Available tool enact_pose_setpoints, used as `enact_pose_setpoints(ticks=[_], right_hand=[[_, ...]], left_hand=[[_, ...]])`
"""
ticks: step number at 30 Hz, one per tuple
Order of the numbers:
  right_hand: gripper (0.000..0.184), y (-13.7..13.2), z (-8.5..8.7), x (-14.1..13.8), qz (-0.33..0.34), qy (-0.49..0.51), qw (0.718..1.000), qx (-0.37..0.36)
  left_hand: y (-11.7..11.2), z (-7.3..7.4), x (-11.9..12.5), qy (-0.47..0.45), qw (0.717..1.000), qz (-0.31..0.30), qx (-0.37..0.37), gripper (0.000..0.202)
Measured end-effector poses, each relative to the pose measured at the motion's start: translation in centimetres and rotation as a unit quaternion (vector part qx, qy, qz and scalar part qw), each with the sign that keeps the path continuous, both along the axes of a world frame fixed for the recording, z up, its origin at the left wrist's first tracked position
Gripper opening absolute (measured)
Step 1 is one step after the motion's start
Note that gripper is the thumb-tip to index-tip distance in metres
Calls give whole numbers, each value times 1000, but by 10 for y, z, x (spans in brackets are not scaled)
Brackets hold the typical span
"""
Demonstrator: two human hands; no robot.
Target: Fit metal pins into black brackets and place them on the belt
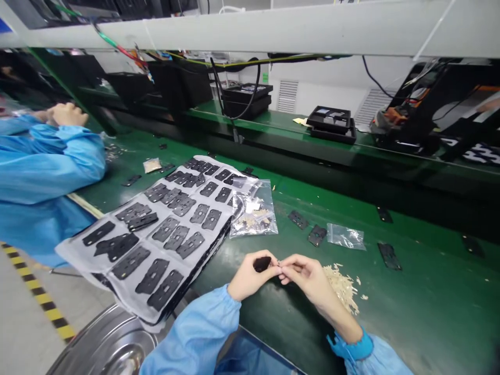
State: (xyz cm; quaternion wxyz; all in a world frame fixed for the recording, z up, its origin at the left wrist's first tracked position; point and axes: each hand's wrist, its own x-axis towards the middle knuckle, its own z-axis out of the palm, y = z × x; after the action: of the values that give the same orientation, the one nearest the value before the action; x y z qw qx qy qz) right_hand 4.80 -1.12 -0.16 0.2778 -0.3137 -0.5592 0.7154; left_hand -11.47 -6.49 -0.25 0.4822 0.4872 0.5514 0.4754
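Over the green workbench my left hand is closed round a small black part, most of it hidden by the fingers. My right hand meets it fingertip to fingertip, pinched closed; whatever is in the pinch is too small to make out. Beside the right wrist lies a heap of small cream-coloured pieces. To the left, a tray lined with white sheet carries rows of flat black plates. A clear zip bag with small pieces inside lies between tray and hands.
Loose black plates and a small clear bag lie beyond my hands. A co-worker's blue sleeve is at the left. Black trays stand on the rear shelf beneath a grey beam. A round metal stool sits below.
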Motion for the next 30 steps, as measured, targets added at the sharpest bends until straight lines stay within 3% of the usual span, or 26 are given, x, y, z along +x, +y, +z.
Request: enact_pose_setpoints(ticks=[4,9,13,16,20,25,30], right_hand=[[20,0,6,11,-24,1,1000,4],[14,0,7,25,-154,-3,981,117],[8,-3,10,44,-193,-49,950,239],[10,-4,13,60,-207,-76,934,282],[12,4,11,83,-222,-63,946,229],[19,20,7,106,-216,-7,970,109],[23,28,5,118,-278,19,958,74]], left_hand=[[7,-2,14,-34,999,29,-1,18],[14,1,42,-33,997,70,-6,23],[21,9,66,1,999,43,13,19],[29,14,80,27,999,21,21,18],[43,19,95,67,997,-13,43,15],[65,26,113,85,989,-111,52,11],[82,25,128,78,986,-130,71,14]])
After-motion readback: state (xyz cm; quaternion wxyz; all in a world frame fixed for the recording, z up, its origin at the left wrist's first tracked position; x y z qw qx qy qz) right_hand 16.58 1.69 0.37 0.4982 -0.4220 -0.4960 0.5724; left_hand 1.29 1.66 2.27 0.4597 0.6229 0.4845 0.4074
